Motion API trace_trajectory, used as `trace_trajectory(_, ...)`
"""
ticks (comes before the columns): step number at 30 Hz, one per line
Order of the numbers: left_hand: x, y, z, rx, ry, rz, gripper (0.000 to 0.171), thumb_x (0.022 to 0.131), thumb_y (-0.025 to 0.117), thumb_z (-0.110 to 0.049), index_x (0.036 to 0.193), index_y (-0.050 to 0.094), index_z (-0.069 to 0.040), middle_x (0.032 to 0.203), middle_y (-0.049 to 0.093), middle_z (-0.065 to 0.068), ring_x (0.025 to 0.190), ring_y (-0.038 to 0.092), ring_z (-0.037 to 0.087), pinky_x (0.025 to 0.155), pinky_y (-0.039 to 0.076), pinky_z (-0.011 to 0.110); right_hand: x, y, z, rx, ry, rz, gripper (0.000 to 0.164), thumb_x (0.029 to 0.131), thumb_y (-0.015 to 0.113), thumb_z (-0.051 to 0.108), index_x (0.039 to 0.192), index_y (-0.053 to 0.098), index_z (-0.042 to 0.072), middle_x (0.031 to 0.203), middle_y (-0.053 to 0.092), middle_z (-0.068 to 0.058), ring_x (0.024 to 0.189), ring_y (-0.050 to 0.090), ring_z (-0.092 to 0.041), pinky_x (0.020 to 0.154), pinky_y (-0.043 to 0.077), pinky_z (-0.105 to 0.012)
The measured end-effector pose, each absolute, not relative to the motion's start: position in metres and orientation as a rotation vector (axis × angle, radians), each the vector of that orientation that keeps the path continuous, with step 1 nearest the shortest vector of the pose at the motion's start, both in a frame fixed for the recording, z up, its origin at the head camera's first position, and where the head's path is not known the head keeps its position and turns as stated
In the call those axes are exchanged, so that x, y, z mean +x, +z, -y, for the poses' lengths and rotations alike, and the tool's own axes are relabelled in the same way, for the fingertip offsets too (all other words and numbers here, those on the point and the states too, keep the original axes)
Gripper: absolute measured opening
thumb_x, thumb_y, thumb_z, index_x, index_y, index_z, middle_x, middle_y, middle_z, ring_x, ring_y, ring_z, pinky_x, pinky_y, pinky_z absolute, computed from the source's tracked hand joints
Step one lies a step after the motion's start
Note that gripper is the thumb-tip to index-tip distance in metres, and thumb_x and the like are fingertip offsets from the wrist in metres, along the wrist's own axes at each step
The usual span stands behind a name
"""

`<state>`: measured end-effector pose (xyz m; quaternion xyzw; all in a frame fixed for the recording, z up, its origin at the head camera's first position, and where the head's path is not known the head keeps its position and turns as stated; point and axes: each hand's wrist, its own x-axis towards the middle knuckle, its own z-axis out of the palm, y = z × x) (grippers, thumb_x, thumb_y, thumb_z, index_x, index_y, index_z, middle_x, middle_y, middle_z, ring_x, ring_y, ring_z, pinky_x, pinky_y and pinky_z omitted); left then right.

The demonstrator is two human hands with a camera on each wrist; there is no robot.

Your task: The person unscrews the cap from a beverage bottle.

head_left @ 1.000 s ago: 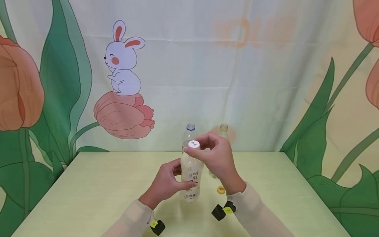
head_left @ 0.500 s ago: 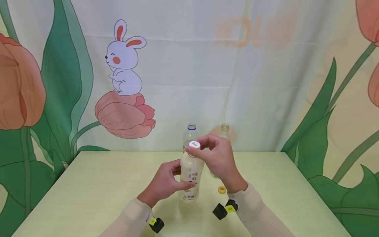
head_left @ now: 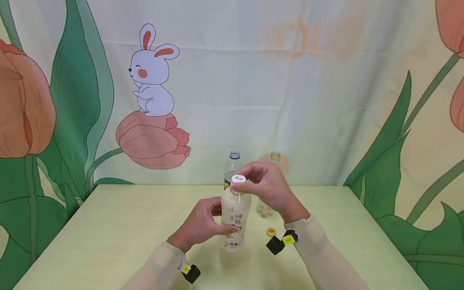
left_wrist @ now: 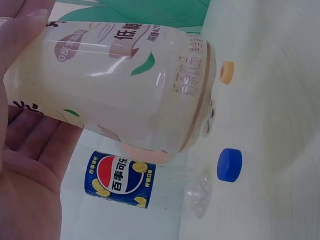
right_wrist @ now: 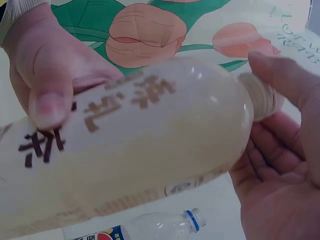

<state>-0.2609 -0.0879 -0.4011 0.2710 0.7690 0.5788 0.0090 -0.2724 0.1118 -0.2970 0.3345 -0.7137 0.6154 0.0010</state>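
Note:
A pale milk tea bottle (head_left: 235,211) with a white cap (head_left: 238,178) stands nearly upright between my hands over the table. My left hand (head_left: 203,221) grips its body, thumb across the front and fingers behind. At the top, my right hand (head_left: 272,185) pinches the white cap between thumb and fingers. The right wrist view shows the milk tea bottle (right_wrist: 165,125) lying across the picture, with the right thumb and fingers around its neck end. In the left wrist view, the bottle's base is close above the table.
Behind stands an uncapped clear Pepsi bottle (left_wrist: 120,180) with a blue neck ring. To its right is another uncapped clear bottle (head_left: 266,209) with a yellow ring. A yellow cap (head_left: 271,232) and a blue cap (left_wrist: 230,165) lie on the table (head_left: 127,233). A printed curtain (head_left: 224,80) hangs behind.
My right hand has turned at the cap, its wrist swinging outward to the right and up. The lettering on the white cap sits at a different angle. The left hand keeps its grip.

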Motion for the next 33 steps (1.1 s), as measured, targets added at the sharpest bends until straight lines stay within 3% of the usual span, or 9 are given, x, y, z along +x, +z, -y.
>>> trace_trajectory(10, -0.260, -0.398, 0.089, 0.914, 1.778, -2.345, 0.050, 0.066, 0.086, -0.029, 0.111, 0.064, -0.023, 0.103, 0.070, -0.004, 0.094, 0.068, 0.015, 0.088, 0.053, 0.031, -0.282, -0.300, -0.116, 1.301, 2.114, 2.167, 0.018, 0.076, 0.077, 0.007, 0.091, 0.068, 0.004, 0.092, 0.066, -0.008, 0.076, 0.062, -0.018, 0.067, 0.056, -0.029)
trace_trajectory(16, -0.260, -0.397, 0.088, 0.894, 1.783, -2.373, 0.051, 0.067, 0.085, -0.031, 0.113, 0.063, -0.023, 0.105, 0.069, -0.004, 0.095, 0.068, 0.014, 0.088, 0.053, 0.030, -0.280, -0.303, -0.113, 1.296, 2.126, 2.085, 0.019, 0.078, 0.075, 0.006, 0.097, 0.069, 0.005, 0.092, 0.068, -0.006, 0.078, 0.063, -0.017, 0.067, 0.056, -0.028)
trace_trajectory(20, -0.261, -0.397, 0.087, 0.871, 1.801, -2.424, 0.052, 0.067, 0.085, -0.033, 0.113, 0.062, -0.024, 0.107, 0.068, -0.005, 0.095, 0.068, 0.013, 0.088, 0.053, 0.030, -0.273, -0.304, -0.109, 1.152, 2.022, 2.076, 0.023, 0.077, 0.077, 0.009, 0.098, 0.069, 0.005, 0.094, 0.068, -0.007, 0.082, 0.062, -0.022, 0.071, 0.055, -0.030)
trace_trajectory(27, -0.262, -0.399, 0.083, 0.871, 1.822, -2.477, 0.053, 0.067, 0.084, -0.036, 0.113, 0.062, -0.023, 0.107, 0.067, -0.005, 0.094, 0.067, 0.012, 0.086, 0.054, 0.028, -0.248, -0.299, -0.098, 0.681, 1.838, 2.185, 0.028, 0.071, 0.083, 0.028, 0.091, 0.070, 0.014, 0.091, 0.069, -0.004, 0.082, 0.063, -0.025, 0.073, 0.053, -0.037)
trace_trajectory(33, -0.262, -0.400, 0.081, 0.867, 1.841, -2.513, 0.052, 0.067, 0.085, -0.034, 0.112, 0.062, -0.023, 0.105, 0.068, -0.006, 0.092, 0.068, 0.011, 0.085, 0.054, 0.027, -0.224, -0.284, -0.090, 0.526, 1.664, 2.191, 0.026, 0.070, 0.084, 0.024, 0.087, 0.070, 0.011, 0.085, 0.069, -0.003, 0.081, 0.059, -0.023, 0.072, 0.050, -0.036)
